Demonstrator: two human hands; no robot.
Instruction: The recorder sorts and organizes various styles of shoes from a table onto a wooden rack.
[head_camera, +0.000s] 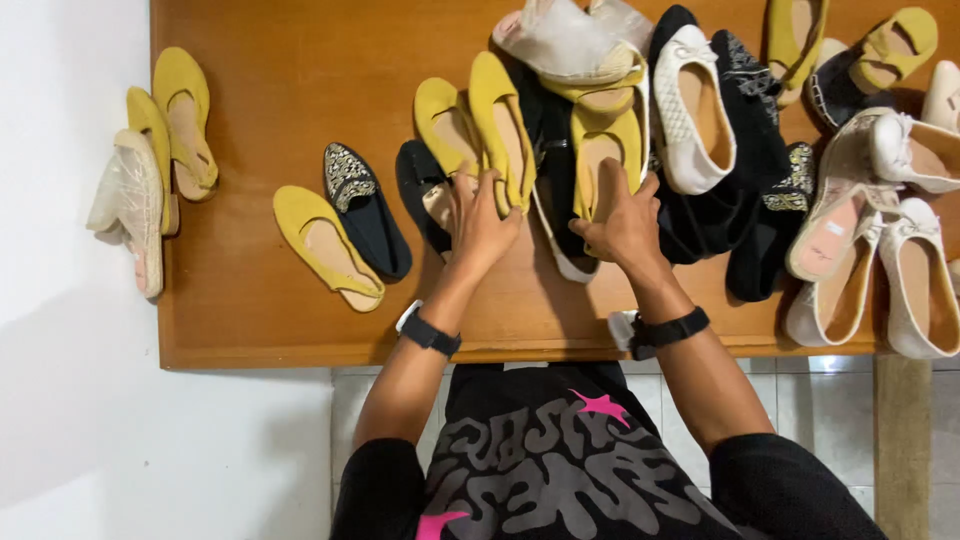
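- The person stands at a brown wooden surface (300, 60) covered with many shoes.
- The left hand (482, 222) has its fingers closed on a yellow flat shoe (500, 125) that lies in the middle of the pile.
- The right hand (620, 218) holds another yellow shoe (598, 140) just beside the first one, with the fingers curled over its edge.
- Each wrist wears a black band.
- A black shoe with a shiny patterned toe (362, 205) lies to the left of the hands, next to a single yellow shoe (325, 245).
- Two more yellow shoes (180, 115) and a see-through beige shoe (132, 205) sit at the far left edge.
- A white shoe (695, 110) and some black shoes (745, 150) lie to the right of the hands.
- Cream shoes (900, 270) fill the right end.
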